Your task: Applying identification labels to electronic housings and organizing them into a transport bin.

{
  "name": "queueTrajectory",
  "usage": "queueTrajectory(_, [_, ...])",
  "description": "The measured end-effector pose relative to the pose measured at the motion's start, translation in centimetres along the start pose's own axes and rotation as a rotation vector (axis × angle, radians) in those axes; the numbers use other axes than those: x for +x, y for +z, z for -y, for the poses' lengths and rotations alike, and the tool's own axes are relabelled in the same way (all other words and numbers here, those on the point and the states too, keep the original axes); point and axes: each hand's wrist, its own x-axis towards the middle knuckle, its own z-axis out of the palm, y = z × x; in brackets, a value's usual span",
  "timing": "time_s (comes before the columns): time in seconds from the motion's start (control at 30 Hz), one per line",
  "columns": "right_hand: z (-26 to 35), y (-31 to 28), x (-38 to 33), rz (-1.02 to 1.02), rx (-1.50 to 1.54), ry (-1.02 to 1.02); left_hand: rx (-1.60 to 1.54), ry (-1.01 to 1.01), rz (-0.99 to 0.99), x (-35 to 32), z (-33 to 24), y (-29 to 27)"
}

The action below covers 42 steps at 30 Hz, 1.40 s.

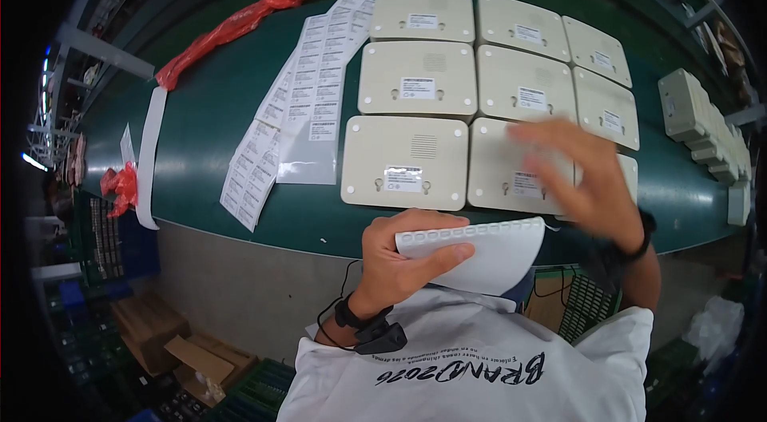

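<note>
My left hand (399, 258) grips a white backing sheet of small stickers (487, 250) near my chest, thumb over its top edge. My right hand (587, 178) is blurred, fingers spread, hovering over the lower right beige plastic device (507, 166) on the green conveyor belt (216, 126). Several beige devices lie face down in a grid, each with a white label; one is straight ahead (403, 162). Whether the right fingers pinch a sticker I cannot tell.
Sheets of white labels (307, 95) lie left of the devices. A red plastic bag (236, 23) and a white strip (149, 142) lie farther left. More beige boxes (703, 122) are stacked at the right. Cardboard boxes (184, 346) and crates stand on the floor below.
</note>
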Motion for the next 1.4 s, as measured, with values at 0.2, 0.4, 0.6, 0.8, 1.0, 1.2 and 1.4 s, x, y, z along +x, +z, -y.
queueTrajectory(0.2, [-18.1, -8.0, 6.6, -0.402, -0.401, 0.183, -0.018, -0.133, 0.017, -0.2, 2.4, 0.6])
queueTrajectory(0.4, [-19.6, -7.7, 9.8, -0.168, -0.312, 0.39, -0.022, -0.165, -0.055, -1.6, 3.1, 0.2])
queueTrajectory(0.6, [-20.3, -7.5, 9.3, -0.203, -0.365, 0.327, -0.015, -0.176, -0.056, -1.3, 1.8, 0.5])
queueTrajectory(0.8, [-9.1, -4.2, 6.6, -0.207, -0.099, 0.122, -0.019, 0.064, -0.037, 0.5, -0.1, 1.0])
queueTrajectory(1.0, [5.0, 2.8, -4.4, 0.136, 0.512, 0.167, -0.101, 0.278, 0.077, 0.7, -0.5, 2.8])
queueTrajectory(1.2, [3.8, 3.6, -8.0, -0.079, 0.305, 0.01, 0.212, 0.332, 0.241, -0.3, -1.0, 2.3])
queueTrajectory(1.4, [3.1, 3.6, -10.0, -0.052, 0.278, 0.119, 0.218, 0.131, 0.277, -0.5, -0.2, 3.1])
